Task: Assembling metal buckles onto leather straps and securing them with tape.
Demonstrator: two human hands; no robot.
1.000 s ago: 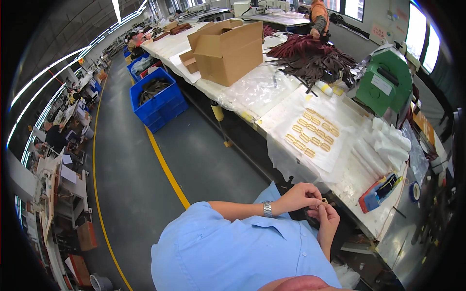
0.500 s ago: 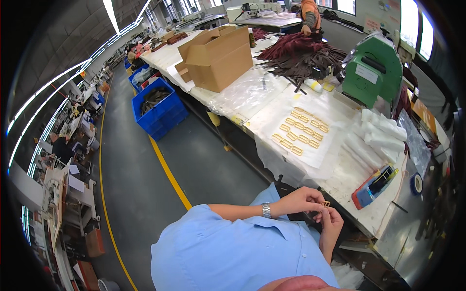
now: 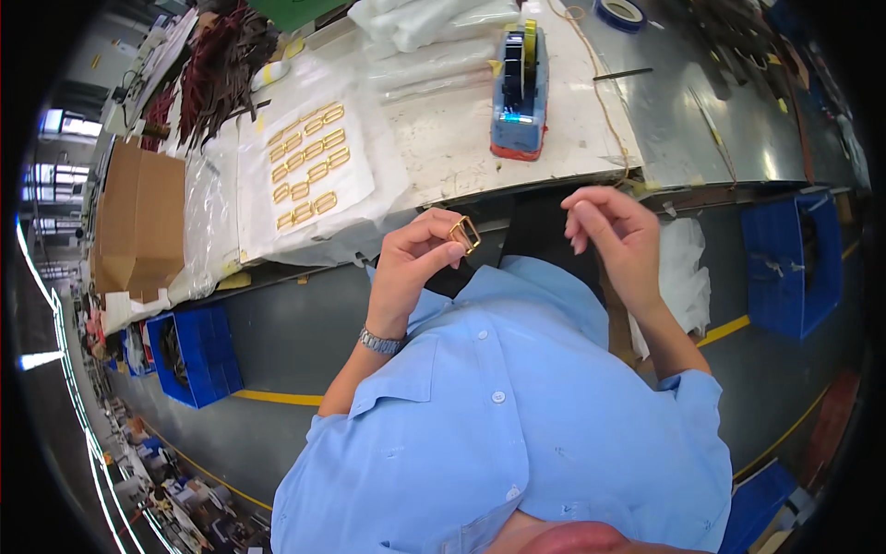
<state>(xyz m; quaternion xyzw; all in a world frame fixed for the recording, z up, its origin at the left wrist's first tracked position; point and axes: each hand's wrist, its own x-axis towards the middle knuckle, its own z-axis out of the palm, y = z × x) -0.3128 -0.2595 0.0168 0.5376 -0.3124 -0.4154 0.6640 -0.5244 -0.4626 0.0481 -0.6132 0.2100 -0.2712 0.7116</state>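
Note:
My left hand [image 3: 413,263] pinches a small gold-coloured metal buckle [image 3: 470,227] between thumb and fingers, above my lap near the table's front edge. Off to the right, my right hand [image 3: 620,242] is raised with its fingers loosely bent and apart, and nothing shows in it. Rows of similar gold buckles [image 3: 325,203] lie on a white sheet [image 3: 355,192] on the table, beyond my left hand. A blue tape dispenser [image 3: 519,137] with a red base stands on the table, beyond the gap between my hands.
Clear plastic packs [image 3: 434,32] lie behind the buckles. A cardboard box [image 3: 138,217] and dark strap bundles [image 3: 217,78] are at the left. A tape roll [image 3: 620,13] and brown cord [image 3: 606,111] lie right of the dispenser. Blue crates [image 3: 794,263] stand on the floor.
My view has swung right and down towards the table. My hands, together at the buckle before, are now apart; the buckle stays in my left hand and my right hand has come away.

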